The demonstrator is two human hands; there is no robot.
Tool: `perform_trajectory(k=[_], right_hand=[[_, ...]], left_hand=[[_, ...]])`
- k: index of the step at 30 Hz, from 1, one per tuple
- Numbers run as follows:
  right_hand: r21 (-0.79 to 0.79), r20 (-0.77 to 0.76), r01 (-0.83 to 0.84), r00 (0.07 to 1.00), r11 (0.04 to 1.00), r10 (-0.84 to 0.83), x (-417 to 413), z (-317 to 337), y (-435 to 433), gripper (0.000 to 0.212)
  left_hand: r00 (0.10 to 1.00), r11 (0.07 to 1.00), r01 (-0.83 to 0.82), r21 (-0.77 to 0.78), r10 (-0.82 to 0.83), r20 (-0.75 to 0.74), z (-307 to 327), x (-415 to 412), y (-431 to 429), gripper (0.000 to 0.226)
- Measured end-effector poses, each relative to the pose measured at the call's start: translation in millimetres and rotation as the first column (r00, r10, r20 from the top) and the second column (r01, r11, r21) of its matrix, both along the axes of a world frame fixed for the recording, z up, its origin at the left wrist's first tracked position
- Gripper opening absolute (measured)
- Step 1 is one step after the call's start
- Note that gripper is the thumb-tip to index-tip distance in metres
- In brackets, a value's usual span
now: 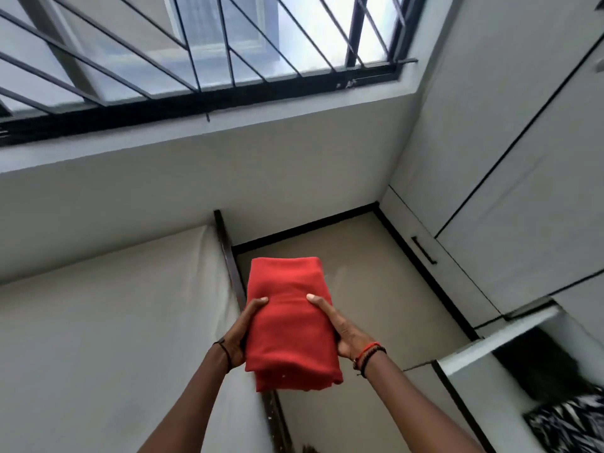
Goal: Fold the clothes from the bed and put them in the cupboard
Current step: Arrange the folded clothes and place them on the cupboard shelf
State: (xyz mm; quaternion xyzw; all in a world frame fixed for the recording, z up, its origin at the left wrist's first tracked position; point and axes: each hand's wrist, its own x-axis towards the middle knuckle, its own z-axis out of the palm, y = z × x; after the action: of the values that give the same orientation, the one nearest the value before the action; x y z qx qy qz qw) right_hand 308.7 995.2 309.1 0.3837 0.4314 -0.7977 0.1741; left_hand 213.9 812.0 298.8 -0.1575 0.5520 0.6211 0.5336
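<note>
Now both hands, left hand and right hand, clamp their fingers on a folded red cloth bundle above the bed's right edge.

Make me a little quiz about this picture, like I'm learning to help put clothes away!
1. True or false: the red cloth is already folded.
2. What holds the red cloth? A) only the left hand B) only the right hand C) both hands
3. Fill in the blank: the dark bars at the top cover a ____.

Key:
1. True.
2. C: one hand grips each side.
3. window
</note>
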Motion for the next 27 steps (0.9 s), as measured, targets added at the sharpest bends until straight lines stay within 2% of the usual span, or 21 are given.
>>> perform_trajectory(k=[2, 5, 8, 10, 14, 20, 21, 23, 25, 27], right_hand=[[0.020, -0.014, 0.051, 0.999, 0.998, -0.051, 26.0, 11.1, 10.8, 0.064], [0.048, -0.015, 0.124, 0.992, 0.991, -0.123, 61.3, 24.9, 20.5, 0.059], [0.072, -0.018, 0.214, 0.977, 0.974, -0.213, 102.6, 38.7, 26.3, 0.049], [0.069, -0.019, 0.245, 0.970, 0.967, -0.244, 123.8, 43.1, 29.8, 0.054], [0.098, -0.034, 0.322, 0.947, 0.942, -0.320, 172.8, 54.1, 35.4, 0.058], [0.097, -0.014, 0.427, 0.904, 0.899, -0.427, 241.4, 57.9, 54.1, 0.068], [0.100, -0.014, 0.445, 0.895, 0.890, -0.446, 255.4, 58.4, 59.2, 0.074], [0.103, -0.009, 0.471, 0.881, 0.876, -0.473, 278.7, 57.7, 70.3, 0.082], [0.099, -0.010, 0.509, 0.860, 0.855, -0.510, 303.1, 52.3, 84.9, 0.082], [0.112, -0.007, 0.538, 0.841, 0.836, -0.541, 324.0, 45.4, 100.6, 0.079]], left_hand=[[0.999, 0.999, 0.046, -0.004, -0.046, 0.004, 13.1, 18.0, 16.0, 0.063], [0.992, 0.992, 0.125, 0.022, -0.124, -0.017, 26.7, 40.4, 34.2, 0.074], [0.980, 0.981, 0.195, 0.022, -0.193, -0.050, 41.9, 68.9, 51.7, 0.060], [0.974, 0.976, 0.216, 0.016, -0.214, -0.069, 46.6, 84.4, 61.1, 0.055], [0.944, 0.946, 0.322, 0.030, -0.319, -0.087, 51.2, 116.9, 80.7, 0.065], [0.881, 0.886, 0.464, 0.006, -0.461, -0.108, 55.2, 164.0, 120.0, 0.032], [0.864, 0.867, 0.497, 0.008, -0.495, -0.093, 57.5, 174.1, 128.9, 0.034], [0.829, 0.830, 0.557, 0.014, -0.555, -0.069, 60.6, 190.0, 144.8, 0.060], [0.802, 0.805, 0.593, -0.019, -0.592, -0.079, 58.0, 204.5, 164.9, 0.089], [0.783, 0.787, 0.614, -0.051, -0.616, -0.087, 48.7, 216.8, 186.4, 0.105]])
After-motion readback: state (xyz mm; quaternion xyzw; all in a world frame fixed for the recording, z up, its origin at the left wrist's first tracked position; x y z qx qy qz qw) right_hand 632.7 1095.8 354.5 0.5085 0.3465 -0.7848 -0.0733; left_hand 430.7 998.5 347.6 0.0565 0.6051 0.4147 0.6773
